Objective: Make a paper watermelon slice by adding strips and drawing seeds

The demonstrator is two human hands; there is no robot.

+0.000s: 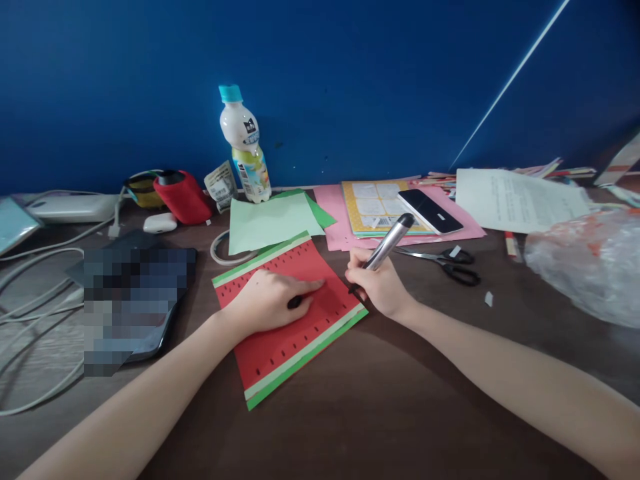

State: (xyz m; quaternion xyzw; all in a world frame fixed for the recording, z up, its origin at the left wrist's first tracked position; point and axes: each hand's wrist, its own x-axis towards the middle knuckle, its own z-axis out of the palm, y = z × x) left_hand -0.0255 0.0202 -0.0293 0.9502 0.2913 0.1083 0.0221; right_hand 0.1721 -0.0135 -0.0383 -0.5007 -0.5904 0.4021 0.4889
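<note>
A red paper (300,333) with green and pale green strips along two edges and rows of small black seed marks lies at an angle on the table. My left hand (270,300) rests flat on its middle, index finger stretched out. A small black piece, which looks like a marker cap (295,302), is tucked between its fingers. My right hand (380,283) grips a silver marker (389,244) with black ends. The marker slants, its tip down by the paper's right edge; whether it touches the paper I cannot tell.
Behind the paper are green sheets (273,219), a drink bottle (246,147), pink paper (327,213) and a phone (431,211). Scissors (450,263) lie right of my right hand, with a plastic bag (590,267) farther right. A tablet (173,287) and cables (45,320) lie left.
</note>
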